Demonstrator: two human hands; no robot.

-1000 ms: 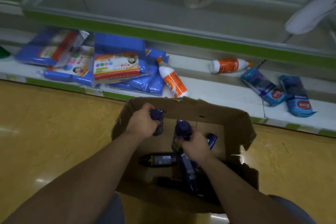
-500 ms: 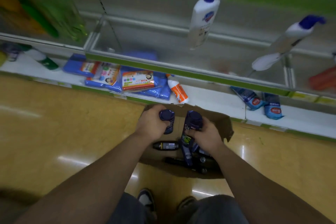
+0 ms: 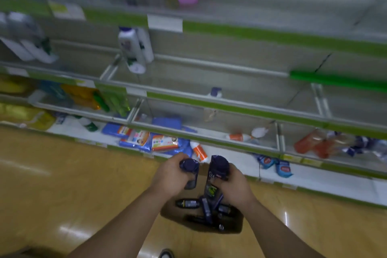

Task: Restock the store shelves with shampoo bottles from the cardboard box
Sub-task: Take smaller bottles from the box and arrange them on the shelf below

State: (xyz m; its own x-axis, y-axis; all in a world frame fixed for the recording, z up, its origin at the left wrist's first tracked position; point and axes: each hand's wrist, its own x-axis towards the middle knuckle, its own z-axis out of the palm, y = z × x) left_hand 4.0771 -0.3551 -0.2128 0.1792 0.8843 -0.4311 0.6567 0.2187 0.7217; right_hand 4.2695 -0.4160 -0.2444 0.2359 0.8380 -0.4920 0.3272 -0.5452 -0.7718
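Shampoo bottles point(image 3: 216, 170), two of them, are now clear of the cardboard box point(image 3: 234, 226). A second ago both our hands were down among the stock inside it. Since then we have straightened up, so the pair now hangs above the box's open top, between the box and the store shelves point(image 3: 230, 107). Our left grip point(image 3: 167, 176) is curled closed round one bottle just below its cap. Our right grip point(image 3: 235, 186) is wrapped round the body of the other, which stands cap up. We judge the picking step done for this pair and the carry to a shelf next, with plenty of bare shelf beyond the box to take them. By our count there are two bottles in hand, one to each grip. At least four spare bottles point(image 3: 187, 203) lie on their sides in the box, but they overlap and blur, so we cannot fix the number. On the lowest shelf beyond the box we count two blue pouches point(image 3: 266, 161) to the right and one orange-and-white bottle point(image 3: 199, 152) straight ahead.
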